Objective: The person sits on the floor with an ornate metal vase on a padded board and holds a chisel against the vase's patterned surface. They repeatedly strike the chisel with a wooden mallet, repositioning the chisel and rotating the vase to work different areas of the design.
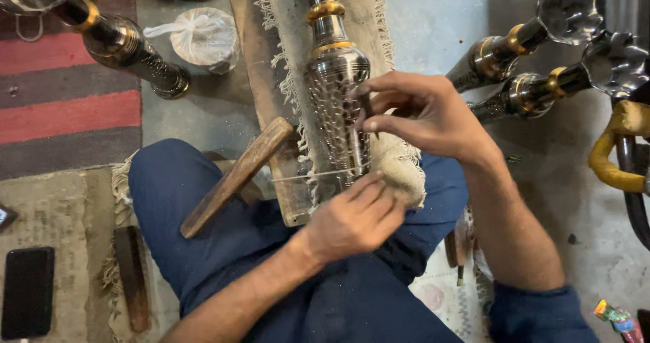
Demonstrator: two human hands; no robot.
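A tall embossed silver metal vessel [334,79] with brass rings lies on a fringed cloth [389,160] over a wooden board [252,52] in my lap. My right hand [423,116] pinches a thin dark tool against the vessel's dimpled body. My left hand [355,218] rests fingers-down on the vessel's near end and the cloth, steadying it. A thin wire [305,176] crosses the vessel just above my left hand. A wooden hammer handle [233,178] leans across my left thigh, untouched.
Similar silver and brass vessels lie at the top left [128,45] and top right [528,92]. A tied plastic bag [202,37], a striped rug [68,79], a black phone [27,292], a wooden stick [132,275] and a yellow-wrapped pipe [613,157] surround me.
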